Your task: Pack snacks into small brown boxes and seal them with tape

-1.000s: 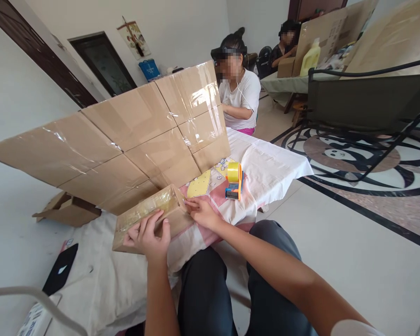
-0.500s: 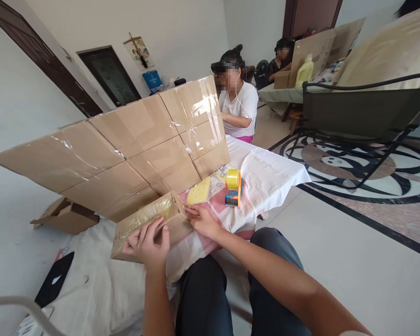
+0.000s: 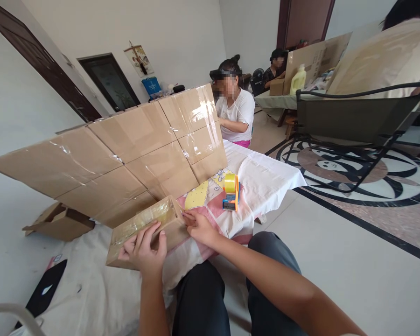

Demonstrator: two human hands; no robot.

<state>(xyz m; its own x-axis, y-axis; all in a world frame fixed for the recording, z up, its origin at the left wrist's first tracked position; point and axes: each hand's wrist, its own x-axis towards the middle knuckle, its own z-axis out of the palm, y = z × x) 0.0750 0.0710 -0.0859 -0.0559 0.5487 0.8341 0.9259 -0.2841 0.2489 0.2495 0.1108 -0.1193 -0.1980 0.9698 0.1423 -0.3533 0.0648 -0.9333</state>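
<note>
A small cardboard box (image 3: pixel 145 223) with clear tape along its top lies on the cloth-covered low table (image 3: pixel 266 175) in front of me. My left hand (image 3: pixel 143 249) grips its near side, fingers curled over the top edge. My right hand (image 3: pixel 198 226) presses with closed fingers at the box's right end, on the tape there. A yellow tape roll in an orange and blue dispenser (image 3: pixel 230 192) stands a short way beyond my right hand.
A tall wall of taped cardboard boxes (image 3: pixel 126 149) rises behind the small box. A person in a white shirt (image 3: pixel 235 109) sits at the table's far end, another further back. An open carton (image 3: pixel 58 221) and a black phone (image 3: pixel 42 291) lie left. A folding chair (image 3: pixel 357 121) stands right.
My hands and the small box keep the same hold; the view has tilted slightly, so everything sits a little lower in frame.
</note>
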